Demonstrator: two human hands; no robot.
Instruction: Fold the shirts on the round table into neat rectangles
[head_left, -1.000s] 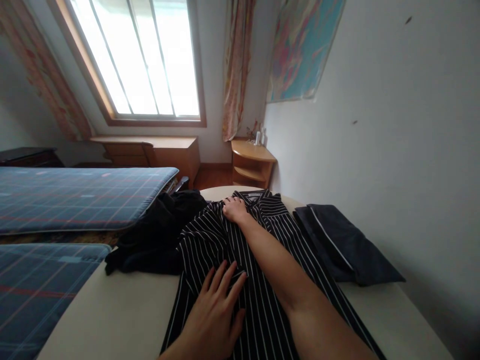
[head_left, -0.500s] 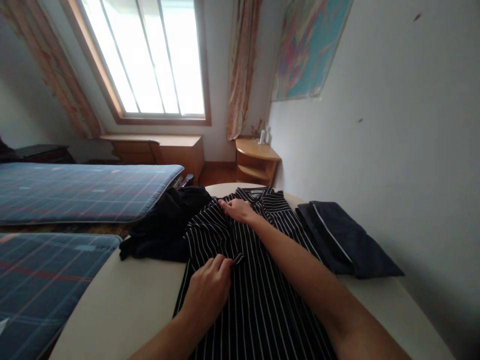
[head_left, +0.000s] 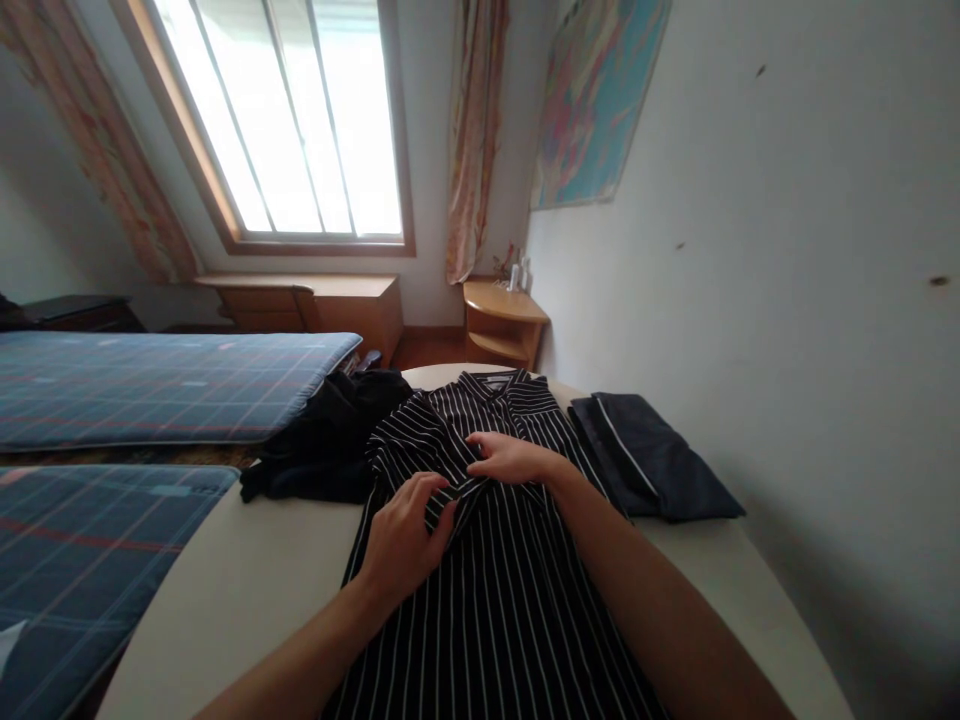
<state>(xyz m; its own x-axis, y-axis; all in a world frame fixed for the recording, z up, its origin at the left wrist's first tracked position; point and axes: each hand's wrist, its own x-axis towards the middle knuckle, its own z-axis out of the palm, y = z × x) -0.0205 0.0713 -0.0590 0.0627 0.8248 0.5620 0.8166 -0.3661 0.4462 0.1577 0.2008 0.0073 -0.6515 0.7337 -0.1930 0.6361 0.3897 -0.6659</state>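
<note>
- Black cloth with pale stripes: the shirt (head_left: 487, 600) lies on the table (head_left: 240, 610), under both hands, its collar (head_left: 493, 382) at the far end.
- The left hand (head_left: 405, 522) is half curled near the sleeve (head_left: 405, 432), thumb and fingers apart; whether it pinches any cloth, I cannot tell. A loose hold could let the cloth slip.
- The right hand (head_left: 514, 458) is over the shirt's front, thumb and forefinger slightly parted; its hold is unclear too. Uneven pulling between the hands could deepen the creases there.
- Dark clothes (head_left: 315, 455) bunch just beside the sleeve; a wide sideways tug might catch them.
- Folded dark cloth (head_left: 667, 465) lies close on the right, where the forearm could knock it askew.
</note>
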